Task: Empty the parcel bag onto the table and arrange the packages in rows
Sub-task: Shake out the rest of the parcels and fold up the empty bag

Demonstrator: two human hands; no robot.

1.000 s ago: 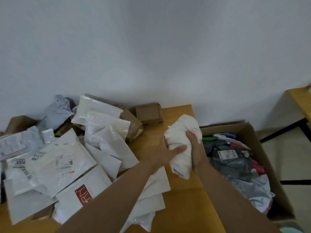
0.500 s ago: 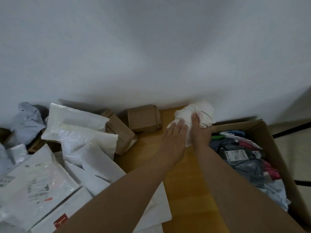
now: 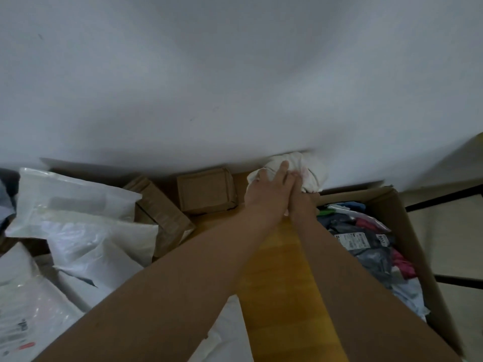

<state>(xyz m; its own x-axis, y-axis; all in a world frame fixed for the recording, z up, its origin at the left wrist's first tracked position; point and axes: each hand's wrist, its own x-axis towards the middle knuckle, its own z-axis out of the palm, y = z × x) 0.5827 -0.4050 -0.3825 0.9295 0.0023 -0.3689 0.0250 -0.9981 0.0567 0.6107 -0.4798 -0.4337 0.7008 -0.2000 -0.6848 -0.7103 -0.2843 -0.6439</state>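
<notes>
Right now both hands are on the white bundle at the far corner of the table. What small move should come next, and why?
Probably let go of the white bundle and draw both hands back toward the heaped parcels. The bundle already sits at the table's far edge against the wall, with the left hand flat on it and the right hand at its side, while the parcels are not yet in rows.

The table (image 3: 282, 270) shows smooth, warm yellow wood with a faint sheen. At nine o'clock lie mailers (image 3: 86, 231) of glossy, crinkled white plastic, and beside them small boxes (image 3: 206, 190) of matt brown cardboard. At one o'clock the bundle (image 3: 311, 173) looks like soft, creased white cloth or thin plastic; at three o'clock stands a matt cardboard carton (image 3: 407, 231).
</notes>
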